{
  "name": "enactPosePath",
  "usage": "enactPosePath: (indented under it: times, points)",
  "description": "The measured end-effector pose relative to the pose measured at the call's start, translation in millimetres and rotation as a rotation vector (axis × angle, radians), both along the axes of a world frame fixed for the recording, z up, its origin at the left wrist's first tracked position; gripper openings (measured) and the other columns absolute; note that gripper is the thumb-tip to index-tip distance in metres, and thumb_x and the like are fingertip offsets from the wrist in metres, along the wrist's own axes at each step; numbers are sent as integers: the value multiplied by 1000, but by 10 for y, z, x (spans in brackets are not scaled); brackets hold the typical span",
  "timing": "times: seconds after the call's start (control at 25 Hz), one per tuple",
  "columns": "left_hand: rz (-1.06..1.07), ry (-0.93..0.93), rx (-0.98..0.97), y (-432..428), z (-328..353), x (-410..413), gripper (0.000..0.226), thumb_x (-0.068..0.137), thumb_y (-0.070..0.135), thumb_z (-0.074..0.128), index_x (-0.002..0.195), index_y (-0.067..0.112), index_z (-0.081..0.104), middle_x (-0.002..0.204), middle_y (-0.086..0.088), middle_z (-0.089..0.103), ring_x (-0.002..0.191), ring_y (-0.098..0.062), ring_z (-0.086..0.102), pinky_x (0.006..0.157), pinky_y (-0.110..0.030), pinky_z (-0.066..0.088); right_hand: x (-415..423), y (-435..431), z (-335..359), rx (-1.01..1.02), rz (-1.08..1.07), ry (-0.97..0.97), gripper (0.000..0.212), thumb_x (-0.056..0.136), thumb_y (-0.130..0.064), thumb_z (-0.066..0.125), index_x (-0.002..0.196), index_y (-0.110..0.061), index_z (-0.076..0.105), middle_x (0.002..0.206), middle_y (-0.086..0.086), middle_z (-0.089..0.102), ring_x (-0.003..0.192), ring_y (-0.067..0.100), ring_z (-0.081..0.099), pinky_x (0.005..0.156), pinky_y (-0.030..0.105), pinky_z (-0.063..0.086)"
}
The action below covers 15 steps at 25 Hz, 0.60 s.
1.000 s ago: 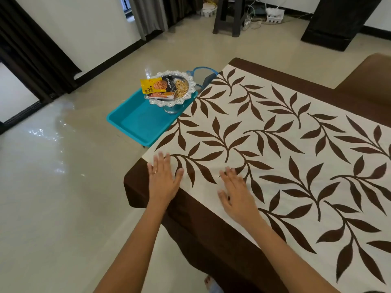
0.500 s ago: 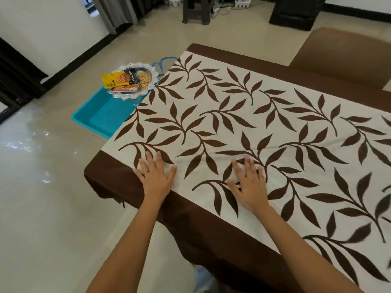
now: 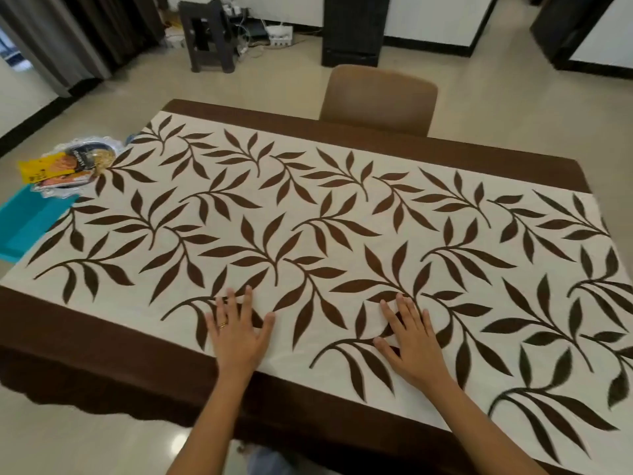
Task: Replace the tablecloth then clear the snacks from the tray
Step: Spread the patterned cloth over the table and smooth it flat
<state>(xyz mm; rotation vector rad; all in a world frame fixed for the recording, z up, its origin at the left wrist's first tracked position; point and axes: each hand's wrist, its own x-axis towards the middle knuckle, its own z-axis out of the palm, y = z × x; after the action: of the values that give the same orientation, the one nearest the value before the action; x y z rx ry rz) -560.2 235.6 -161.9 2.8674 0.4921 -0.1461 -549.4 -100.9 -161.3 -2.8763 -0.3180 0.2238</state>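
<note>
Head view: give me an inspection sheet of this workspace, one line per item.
Surface: cream tablecloth with brown leaf print and brown border lies flat across the table.
Job's things: teal plastic tray juts past the table's left edge; silver scalloped dish with yellow snack packet and other snacks at its far end.
Clutter: nothing seen.
Hands: left hand and right hand flat on the cloth by its near edge, fingers straight.
Cables: white power strip and loose wires on the floor by the far wall.
Surroundings: brown chair at the far side; dark stool; grey curtains.
</note>
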Motion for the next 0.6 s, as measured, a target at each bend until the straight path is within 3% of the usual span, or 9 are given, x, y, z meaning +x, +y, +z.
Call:
enactPosePath:
  times: [0.16, 0.28, 0.4, 0.6]
  points:
    - [56, 50, -49, -328, 125, -41, 96, 76, 82, 0, 153, 25, -2, 161, -11, -4, 146, -37, -7, 115, -59, -2, -190, -687, 20, 7, -166, 25, 77, 91, -69, 14, 153, -25, 0, 161, 6, -4, 148, 20, -11, 119, 44, -3]
    - [-170, 19, -87, -1113, 190, 66, 91, 79, 79, 7, 154, 26, 2, 161, -9, -3, 146, -35, -6, 115, -59, -3, -280, -778, 38, -8, -80, 24, 74, 93, -65, 11, 153, -24, 0, 161, 5, -4, 147, 18, -13, 118, 40, -9]
    - [-455, 39, -57, -2049, 76, 28, 82, 83, 76, 14, 153, 34, 0, 161, -4, -4, 147, -34, -5, 113, -61, -6, -367, -991, 27, -6, -99, -1, 68, 96, -58, 20, 154, -25, 5, 161, 4, -1, 148, 18, -9, 118, 41, -7]
    - [-551, 47, -4, -2654, -45, -200, 83, 83, 78, 12, 152, 34, -3, 161, -1, -8, 146, -29, -13, 113, -61, -10, -600, -2059, 50, -63, -349, 0, 68, 95, -60, 16, 153, -30, -1, 160, 4, -9, 148, 22, -11, 118, 45, -7]
